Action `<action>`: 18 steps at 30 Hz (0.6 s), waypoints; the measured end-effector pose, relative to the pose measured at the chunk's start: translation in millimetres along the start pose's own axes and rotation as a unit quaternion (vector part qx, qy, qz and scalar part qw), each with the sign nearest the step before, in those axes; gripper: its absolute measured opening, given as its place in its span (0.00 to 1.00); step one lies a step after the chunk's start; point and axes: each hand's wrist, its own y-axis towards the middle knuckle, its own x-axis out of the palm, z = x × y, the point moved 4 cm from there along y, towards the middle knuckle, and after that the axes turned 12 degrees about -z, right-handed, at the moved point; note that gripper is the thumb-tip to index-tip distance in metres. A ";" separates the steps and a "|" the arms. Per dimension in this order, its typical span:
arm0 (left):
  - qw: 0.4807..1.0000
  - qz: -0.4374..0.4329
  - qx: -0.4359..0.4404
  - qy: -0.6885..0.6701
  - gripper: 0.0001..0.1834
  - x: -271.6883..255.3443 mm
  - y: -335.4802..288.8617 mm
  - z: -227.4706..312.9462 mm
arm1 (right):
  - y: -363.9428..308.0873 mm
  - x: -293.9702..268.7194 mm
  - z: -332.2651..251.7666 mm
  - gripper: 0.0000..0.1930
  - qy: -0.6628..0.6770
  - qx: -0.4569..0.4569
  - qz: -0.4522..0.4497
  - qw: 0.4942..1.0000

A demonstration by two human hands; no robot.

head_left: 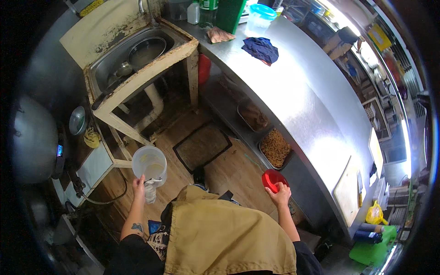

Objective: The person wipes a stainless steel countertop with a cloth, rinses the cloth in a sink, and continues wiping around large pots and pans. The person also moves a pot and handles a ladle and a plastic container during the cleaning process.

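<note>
My left hand (139, 184) is closed on the near rim of a translucent plastic tub (151, 160), held out over the floor at the left. A whitish crumpled cloth (151, 191) hangs beside those fingers, against the tub; whether the hand grips it too, I cannot tell. To the right, my right hand (279, 195) pinches the edge of a round red plastic lid or shallow bowl (271, 178). The red piece is close to the counter's lower shelf, near a metal tray of brown crumbly food (276, 149).
A steel sink (103, 73) in a worn wooden frame holds a pan. Along the right runs a steel counter (293, 78) with a dark blue cloth (260, 49), a blue-lidded tub (260, 20), a cutting board (348, 190) and a knife (360, 188). A dark mat (201, 145) lies on the floor.
</note>
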 end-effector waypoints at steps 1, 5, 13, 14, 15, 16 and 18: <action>0.999 0.028 -0.023 0.017 0.22 -8.1 6.2 -4.4 | 3.8 5.9 -0.6 0.30 -0.005 0.019 -0.016 1.000; 0.992 0.030 -0.088 0.084 0.25 -23.8 32.1 3.3 | 12.8 12.6 -3.6 0.30 -0.015 0.091 -0.047 0.995; 1.000 -0.001 -0.015 0.003 0.23 -4.7 69.8 45.6 | 16.6 -5.5 -14.2 0.28 -0.007 0.119 -0.003 0.993; 0.999 0.006 -0.028 0.015 0.22 -4.0 71.4 44.8 | 19.0 -7.5 -17.2 0.29 -0.006 0.111 0.004 0.994; 0.999 0.014 -0.039 0.027 0.22 -3.2 73.9 43.4 | 22.6 -8.7 -20.5 0.29 -0.010 0.108 0.005 0.994; 0.998 0.027 -0.040 0.039 0.21 -4.7 73.6 41.9 | 26.9 -11.0 -24.8 0.26 -0.023 0.096 0.016 0.995; 1.000 0.005 -0.023 0.011 0.20 -4.7 72.0 37.5 | 38.4 -12.3 -32.4 0.26 -0.024 0.094 0.007 0.995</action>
